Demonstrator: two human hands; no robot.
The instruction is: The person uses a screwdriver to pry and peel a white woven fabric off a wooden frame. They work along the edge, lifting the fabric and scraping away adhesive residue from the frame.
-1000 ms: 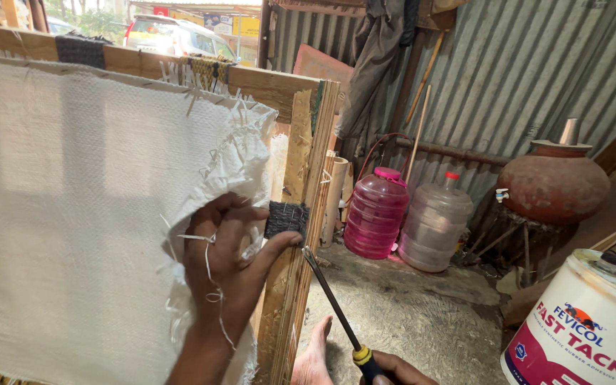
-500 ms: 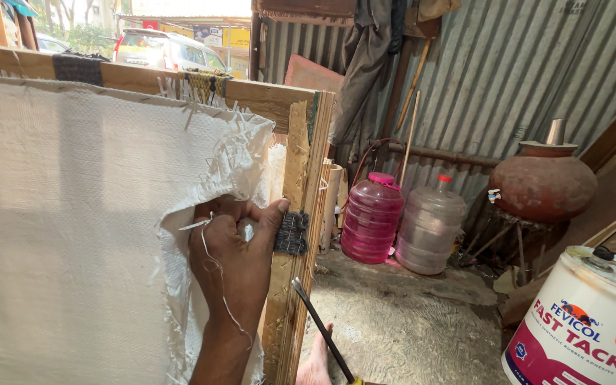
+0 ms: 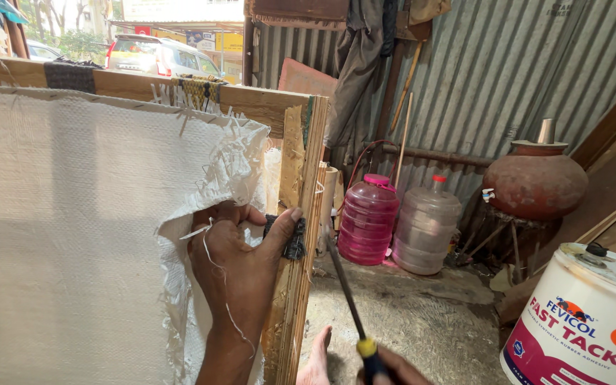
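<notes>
**Hand pins strap at frame's right edge while screwdriver tip comes close**

The wooden frame stands upright, with frayed white cloth over its face. At the right edge, the left hand presses the cloth flat, the thumb clamped on a dark strap, probably to keep it from slipping. The right hand, fingers closed on the handle, holds a screwdriver. Its long axis rises up-left, tip just beside the strap.

You are working beside a corrugated metal wall; daylight is falling on the rough concrete floor.
</notes>
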